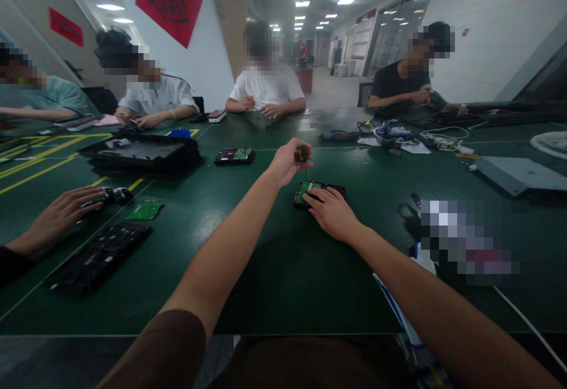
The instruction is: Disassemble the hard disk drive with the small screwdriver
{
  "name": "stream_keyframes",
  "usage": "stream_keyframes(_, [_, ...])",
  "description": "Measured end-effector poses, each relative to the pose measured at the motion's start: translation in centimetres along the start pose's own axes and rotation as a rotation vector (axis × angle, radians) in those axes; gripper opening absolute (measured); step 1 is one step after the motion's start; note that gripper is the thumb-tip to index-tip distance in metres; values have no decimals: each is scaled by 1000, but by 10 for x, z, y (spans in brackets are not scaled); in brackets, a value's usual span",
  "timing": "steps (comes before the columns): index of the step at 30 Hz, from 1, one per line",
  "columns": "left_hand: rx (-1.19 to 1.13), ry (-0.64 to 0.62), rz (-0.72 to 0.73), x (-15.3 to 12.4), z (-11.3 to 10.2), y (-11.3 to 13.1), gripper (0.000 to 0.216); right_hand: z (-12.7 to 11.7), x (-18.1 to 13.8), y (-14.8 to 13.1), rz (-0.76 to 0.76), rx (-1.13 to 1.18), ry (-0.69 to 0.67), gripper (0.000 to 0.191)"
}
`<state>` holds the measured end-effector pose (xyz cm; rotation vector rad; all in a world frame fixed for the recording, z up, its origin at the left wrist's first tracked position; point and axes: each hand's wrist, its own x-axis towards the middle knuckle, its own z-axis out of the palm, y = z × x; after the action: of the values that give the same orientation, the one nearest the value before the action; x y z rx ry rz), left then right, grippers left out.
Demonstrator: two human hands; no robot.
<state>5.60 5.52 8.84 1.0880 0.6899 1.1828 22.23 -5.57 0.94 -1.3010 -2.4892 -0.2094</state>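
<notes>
My left hand [286, 163] is closed around the black-and-yellow handle of a screwdriver [302, 153]. Its thin shaft points down at a hard drive [303, 190] lying on the table with its green circuit board facing up; whether the tip sits in a screw is too small to tell. Across the near side of that drive lies my right hand [332, 212], its fingers over the board and holding the drive against the table. Part of the drive is hidden under these fingers.
Another hard drive [234, 156] lies further back, left of stacked black trays [142, 153]. At left are a loose green circuit board [145, 210], a black drive frame [100, 257] and another person's hand [73, 208]. Cables [392, 133] and a grey metal box [520, 175] occupy the right.
</notes>
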Motion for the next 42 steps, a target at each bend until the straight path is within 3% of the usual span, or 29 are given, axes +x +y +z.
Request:
stream_keyframes(4, [122,6,34,-2,2,2,21,1,0,0,0,-5,-3,44])
stream_keyframes(10, [29,-11,-14,-2,6,1,18,0,0,1,0,-2,-6,45])
stream_keyframes(21, [199,120,114,3,-1,1,23,1,-1,2,13,6,-15,44])
stream_keyframes(27, [35,84,16,4,2,-2,20,1,-1,3,5,0,-2,43])
stream_keyframes(34, [151,29,41,-1,2,2,22,1,-1,2,13,-3,-12,44])
stream_keyframes(42, [68,-34,-3,0,5,-1,21,-1,-1,1,12,-17,-26,44])
